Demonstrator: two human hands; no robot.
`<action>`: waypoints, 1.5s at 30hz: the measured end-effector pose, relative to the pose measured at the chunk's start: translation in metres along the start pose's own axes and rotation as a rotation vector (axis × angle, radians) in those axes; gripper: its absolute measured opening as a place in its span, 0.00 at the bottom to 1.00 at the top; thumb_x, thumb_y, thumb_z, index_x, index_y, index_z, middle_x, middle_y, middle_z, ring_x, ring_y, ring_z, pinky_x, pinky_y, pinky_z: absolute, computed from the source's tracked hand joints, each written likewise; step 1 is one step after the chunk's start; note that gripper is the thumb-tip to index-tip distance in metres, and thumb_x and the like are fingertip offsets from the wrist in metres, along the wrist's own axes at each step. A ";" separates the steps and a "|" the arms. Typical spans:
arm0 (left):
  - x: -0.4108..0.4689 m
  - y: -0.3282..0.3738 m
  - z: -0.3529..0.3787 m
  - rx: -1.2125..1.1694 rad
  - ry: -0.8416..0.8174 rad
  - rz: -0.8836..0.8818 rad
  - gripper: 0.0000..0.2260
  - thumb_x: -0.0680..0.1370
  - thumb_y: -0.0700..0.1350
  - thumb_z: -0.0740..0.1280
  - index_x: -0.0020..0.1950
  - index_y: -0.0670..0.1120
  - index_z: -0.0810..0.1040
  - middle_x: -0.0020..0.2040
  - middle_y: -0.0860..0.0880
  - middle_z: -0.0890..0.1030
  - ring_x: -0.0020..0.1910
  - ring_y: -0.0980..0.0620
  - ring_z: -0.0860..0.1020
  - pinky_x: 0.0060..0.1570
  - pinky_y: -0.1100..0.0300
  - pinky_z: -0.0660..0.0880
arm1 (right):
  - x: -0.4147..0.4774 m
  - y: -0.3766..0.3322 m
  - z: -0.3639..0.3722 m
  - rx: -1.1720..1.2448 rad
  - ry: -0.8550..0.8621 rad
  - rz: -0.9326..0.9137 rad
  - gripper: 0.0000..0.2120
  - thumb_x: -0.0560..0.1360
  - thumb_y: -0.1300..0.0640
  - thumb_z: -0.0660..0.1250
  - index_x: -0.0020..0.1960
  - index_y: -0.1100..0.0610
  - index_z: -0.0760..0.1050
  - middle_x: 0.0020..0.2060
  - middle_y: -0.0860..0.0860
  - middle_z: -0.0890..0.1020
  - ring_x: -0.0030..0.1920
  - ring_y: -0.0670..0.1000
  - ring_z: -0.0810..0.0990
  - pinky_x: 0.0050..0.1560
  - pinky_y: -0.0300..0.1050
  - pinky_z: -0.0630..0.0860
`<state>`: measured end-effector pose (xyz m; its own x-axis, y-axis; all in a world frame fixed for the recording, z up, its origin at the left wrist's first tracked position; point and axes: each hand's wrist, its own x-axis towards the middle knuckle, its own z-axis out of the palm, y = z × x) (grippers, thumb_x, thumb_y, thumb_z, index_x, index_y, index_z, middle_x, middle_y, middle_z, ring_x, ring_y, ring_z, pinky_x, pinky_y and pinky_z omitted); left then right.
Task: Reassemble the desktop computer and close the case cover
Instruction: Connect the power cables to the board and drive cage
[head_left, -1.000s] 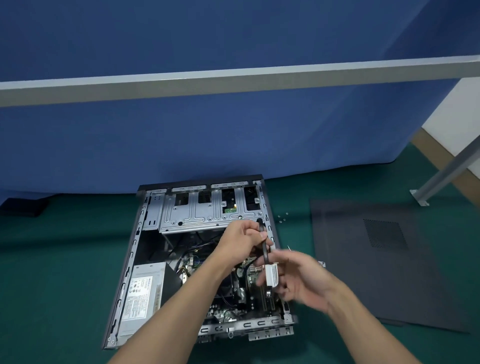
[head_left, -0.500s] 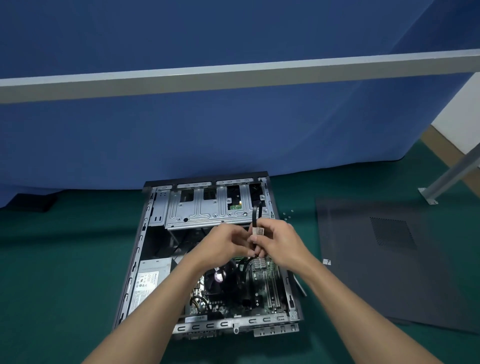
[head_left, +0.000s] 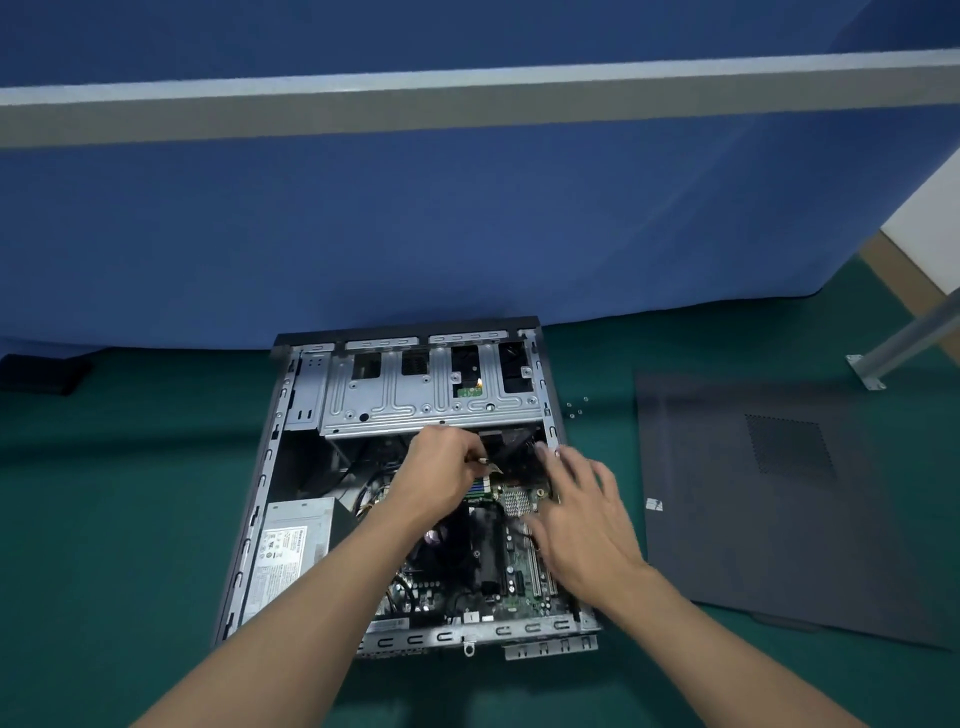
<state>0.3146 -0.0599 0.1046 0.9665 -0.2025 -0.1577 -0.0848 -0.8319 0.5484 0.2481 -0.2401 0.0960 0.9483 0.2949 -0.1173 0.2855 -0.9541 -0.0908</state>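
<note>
Green matting (head_left: 130, 519) is occupied at lower centre by the open computer case (head_left: 260, 467), where a cable (head_left: 485, 461) is pinched by the left hand (head_left: 441, 467), apparently for plugging in, the right hand (head_left: 582, 514) spread beside it, the case cover (head_left: 779, 545) laid aside at right.

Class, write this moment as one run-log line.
case open | left hand pinches cable | right hand open above motherboard | cover off, right of case

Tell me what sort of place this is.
Likely a repair or training workspace: an opened computer case lies on a green surface, its side panel flat beside it, and a blue screen stands behind.
</note>
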 end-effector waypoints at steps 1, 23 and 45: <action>0.003 0.000 0.006 0.024 -0.009 0.018 0.06 0.74 0.38 0.72 0.50 0.45 0.85 0.42 0.48 0.84 0.35 0.55 0.75 0.38 0.64 0.73 | -0.002 0.003 0.001 0.011 0.035 0.063 0.13 0.74 0.48 0.69 0.36 0.55 0.83 0.75 0.56 0.62 0.73 0.61 0.58 0.69 0.60 0.56; 0.054 -0.013 0.094 0.219 -0.258 -0.042 0.07 0.74 0.36 0.62 0.47 0.37 0.79 0.45 0.36 0.81 0.46 0.35 0.80 0.40 0.55 0.69 | 0.028 -0.009 0.018 0.149 0.031 0.396 0.15 0.72 0.55 0.63 0.59 0.51 0.72 0.58 0.53 0.71 0.57 0.55 0.69 0.49 0.50 0.71; 0.053 -0.012 0.101 0.301 -0.196 -0.138 0.07 0.73 0.37 0.62 0.36 0.45 0.71 0.42 0.42 0.82 0.43 0.40 0.79 0.39 0.57 0.66 | 0.030 -0.009 0.013 0.055 0.009 0.368 0.11 0.67 0.56 0.68 0.49 0.52 0.77 0.55 0.56 0.74 0.58 0.58 0.70 0.47 0.50 0.70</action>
<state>0.3426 -0.1126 0.0071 0.9116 -0.1486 -0.3832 -0.0525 -0.9668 0.2501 0.2725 -0.2217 0.0806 0.9873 -0.0680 -0.1434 -0.0824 -0.9919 -0.0971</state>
